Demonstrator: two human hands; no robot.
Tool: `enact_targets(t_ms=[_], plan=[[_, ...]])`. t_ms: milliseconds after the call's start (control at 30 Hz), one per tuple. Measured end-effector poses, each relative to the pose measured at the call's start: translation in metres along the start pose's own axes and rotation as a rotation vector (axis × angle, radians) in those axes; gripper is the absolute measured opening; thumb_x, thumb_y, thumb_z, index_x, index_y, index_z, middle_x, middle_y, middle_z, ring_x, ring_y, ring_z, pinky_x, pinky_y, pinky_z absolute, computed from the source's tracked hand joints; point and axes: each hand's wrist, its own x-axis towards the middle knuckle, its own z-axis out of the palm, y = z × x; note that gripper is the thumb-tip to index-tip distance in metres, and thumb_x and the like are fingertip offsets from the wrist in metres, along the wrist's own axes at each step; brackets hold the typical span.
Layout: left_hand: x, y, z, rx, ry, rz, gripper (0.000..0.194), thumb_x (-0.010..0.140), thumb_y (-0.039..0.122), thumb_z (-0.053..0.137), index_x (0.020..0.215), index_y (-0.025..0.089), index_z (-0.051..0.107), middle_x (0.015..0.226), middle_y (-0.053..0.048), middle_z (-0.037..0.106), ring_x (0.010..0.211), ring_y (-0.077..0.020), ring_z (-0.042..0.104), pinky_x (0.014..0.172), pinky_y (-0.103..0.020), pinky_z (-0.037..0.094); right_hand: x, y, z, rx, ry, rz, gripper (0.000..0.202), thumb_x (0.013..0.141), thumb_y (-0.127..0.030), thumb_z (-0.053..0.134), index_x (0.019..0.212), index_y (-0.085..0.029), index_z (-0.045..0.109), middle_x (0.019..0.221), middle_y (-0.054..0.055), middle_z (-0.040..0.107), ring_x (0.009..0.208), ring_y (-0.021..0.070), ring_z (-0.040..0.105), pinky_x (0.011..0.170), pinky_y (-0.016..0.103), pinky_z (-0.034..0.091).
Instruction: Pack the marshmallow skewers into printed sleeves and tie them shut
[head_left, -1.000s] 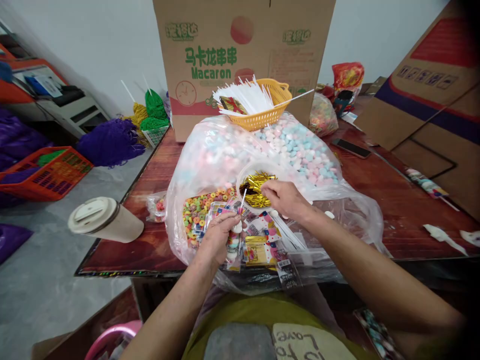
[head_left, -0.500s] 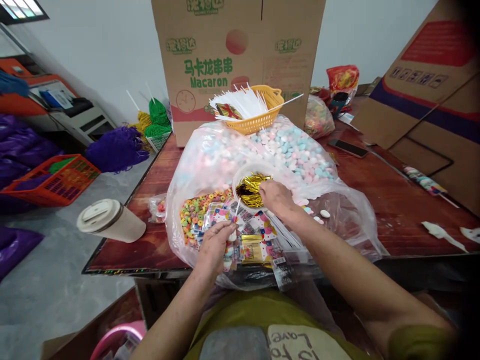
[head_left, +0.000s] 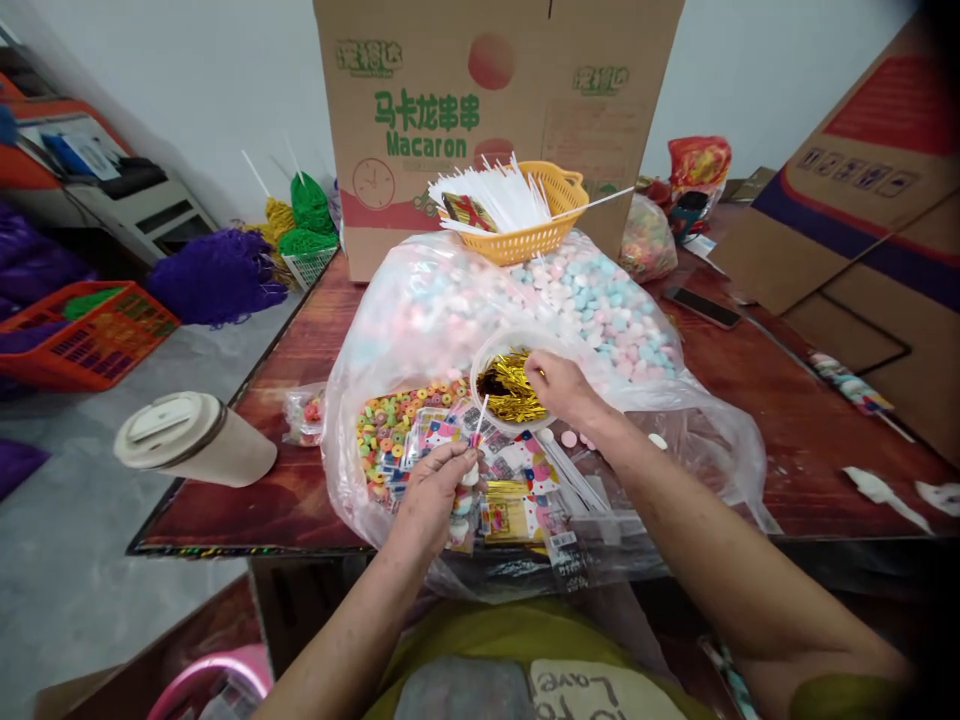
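My left hand (head_left: 435, 490) is closed around the neck of a wrapped candy skewer (head_left: 466, 502), whose white stick pokes up above the thumb. Over a round white tub (head_left: 480, 352) of gold twist ties (head_left: 511, 392), my right hand (head_left: 564, 392) pinches at the right side of the shiny strips; its fingertips are partly hidden. Beneath the hands lie printed clear wrappers (head_left: 517, 455), a small pack of gold ties (head_left: 506, 518) and loose white sticks (head_left: 581, 475). Colourful ring candies (head_left: 386, 430) are heaped left of the tub.
A large clear bag (head_left: 442, 290) of pastel candies spreads behind the tub, with a yellow basket (head_left: 525, 240) of white sticks on top. A lidded cup (head_left: 195, 440) stands at the left table edge. Cardboard boxes (head_left: 420, 190) rise behind; a phone (head_left: 703, 307) lies right.
The camera view has shifted slightly. My right hand stays at the gold ties, its fingers drawn a little more closed; my left hand still holds the skewer.
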Motion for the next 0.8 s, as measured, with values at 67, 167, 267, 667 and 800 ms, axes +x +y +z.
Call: enact_targets(t_ms=[67, 167, 267, 667, 800], plan=[[-0.002, -0.001, -0.002, 0.003, 0.012, -0.012, 0.021, 0.059, 0.029, 0.073, 0.068, 0.015, 0.060, 0.058, 0.001, 0.062, 0.046, -0.0086, 0.055, 0.044, -0.017, 0.039, 0.001, -0.002, 0.012, 0.037, -0.007, -0.012, 0.008, 0.073, -0.018, 0.052, 0.069, -0.017, 0.059, 0.085, 0.006, 0.061, 0.079, 0.0171, 0.055, 0.075, 0.029, 0.041], [-0.006, 0.000, -0.011, -0.011, 0.063, -0.039, 0.022, 0.060, 0.031, 0.073, 0.070, 0.016, 0.061, 0.059, 0.001, 0.063, 0.047, -0.0092, 0.057, 0.044, -0.017, 0.040, 0.009, -0.002, 0.021, 0.149, 0.021, -0.006, 0.011, 0.072, -0.019, 0.054, 0.062, -0.017, 0.057, 0.084, 0.006, 0.060, 0.082, 0.0176, 0.055, 0.078, 0.030, 0.042], [-0.007, 0.003, -0.017, -0.034, 0.095, -0.017, 0.023, 0.057, 0.030, 0.075, 0.067, 0.015, 0.061, 0.059, 0.001, 0.063, 0.048, -0.0090, 0.057, 0.047, -0.018, 0.043, 0.020, -0.001, 0.010, 0.304, 0.071, 0.053, 0.011, 0.074, -0.024, 0.053, 0.069, -0.017, 0.059, 0.077, 0.003, 0.060, 0.076, 0.0158, 0.056, 0.071, 0.028, 0.045], [-0.007, 0.003, -0.005, -0.101, 0.011, -0.002, 0.023, 0.057, 0.029, 0.075, 0.065, 0.014, 0.060, 0.060, 0.001, 0.063, 0.048, -0.0088, 0.056, 0.048, -0.019, 0.043, 0.014, -0.009, -0.010, 0.617, -0.099, 0.288, 0.007, 0.071, -0.012, 0.058, 0.076, -0.016, 0.054, 0.053, -0.004, 0.055, 0.043, 0.0100, 0.058, 0.039, 0.020, 0.049], [-0.011, 0.007, -0.012, -0.120, 0.045, -0.009, 0.024, 0.055, 0.028, 0.076, 0.064, 0.014, 0.060, 0.060, 0.001, 0.063, 0.048, -0.0087, 0.055, 0.048, -0.019, 0.043, 0.014, -0.015, -0.023, 0.637, -0.101, 0.304, 0.010, 0.073, -0.010, 0.056, 0.082, -0.015, 0.056, 0.060, -0.002, 0.057, 0.046, 0.0106, 0.060, 0.043, 0.022, 0.051]])
